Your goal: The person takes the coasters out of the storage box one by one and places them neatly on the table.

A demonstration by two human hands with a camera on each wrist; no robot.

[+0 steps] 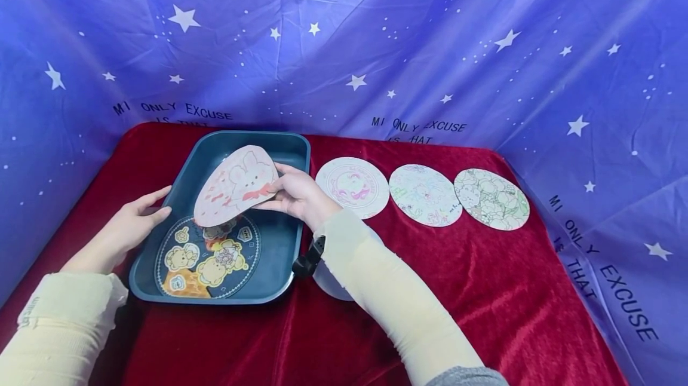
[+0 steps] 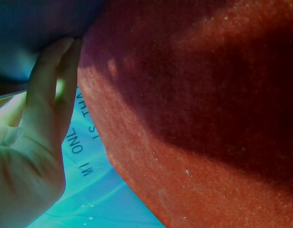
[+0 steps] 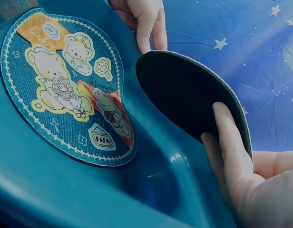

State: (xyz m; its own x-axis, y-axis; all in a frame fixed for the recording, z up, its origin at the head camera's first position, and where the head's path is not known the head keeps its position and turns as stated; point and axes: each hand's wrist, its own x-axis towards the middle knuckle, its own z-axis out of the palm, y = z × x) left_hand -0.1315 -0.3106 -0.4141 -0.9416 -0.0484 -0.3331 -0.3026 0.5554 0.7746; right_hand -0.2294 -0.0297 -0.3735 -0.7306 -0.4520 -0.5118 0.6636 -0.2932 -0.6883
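A pale pink round mouse pad with a bunny drawing is held tilted over a deep blue-green tray by my right hand. The fingers lie against its black underside in the right wrist view, thumb on the printed face. My left hand holds the left rim of the tray; in the left wrist view its fingers run along the outer wall. Inside the tray's near end lies a dark denim-print mouse pad with teddy bears, face up.
To the right of the tray, three round pads lie in a row: a pink-printed one, a doodled one and a green-patterned one. Another round pad is partly hidden under my right forearm. Red velvet covers the table; a starry blue curtain surrounds it.
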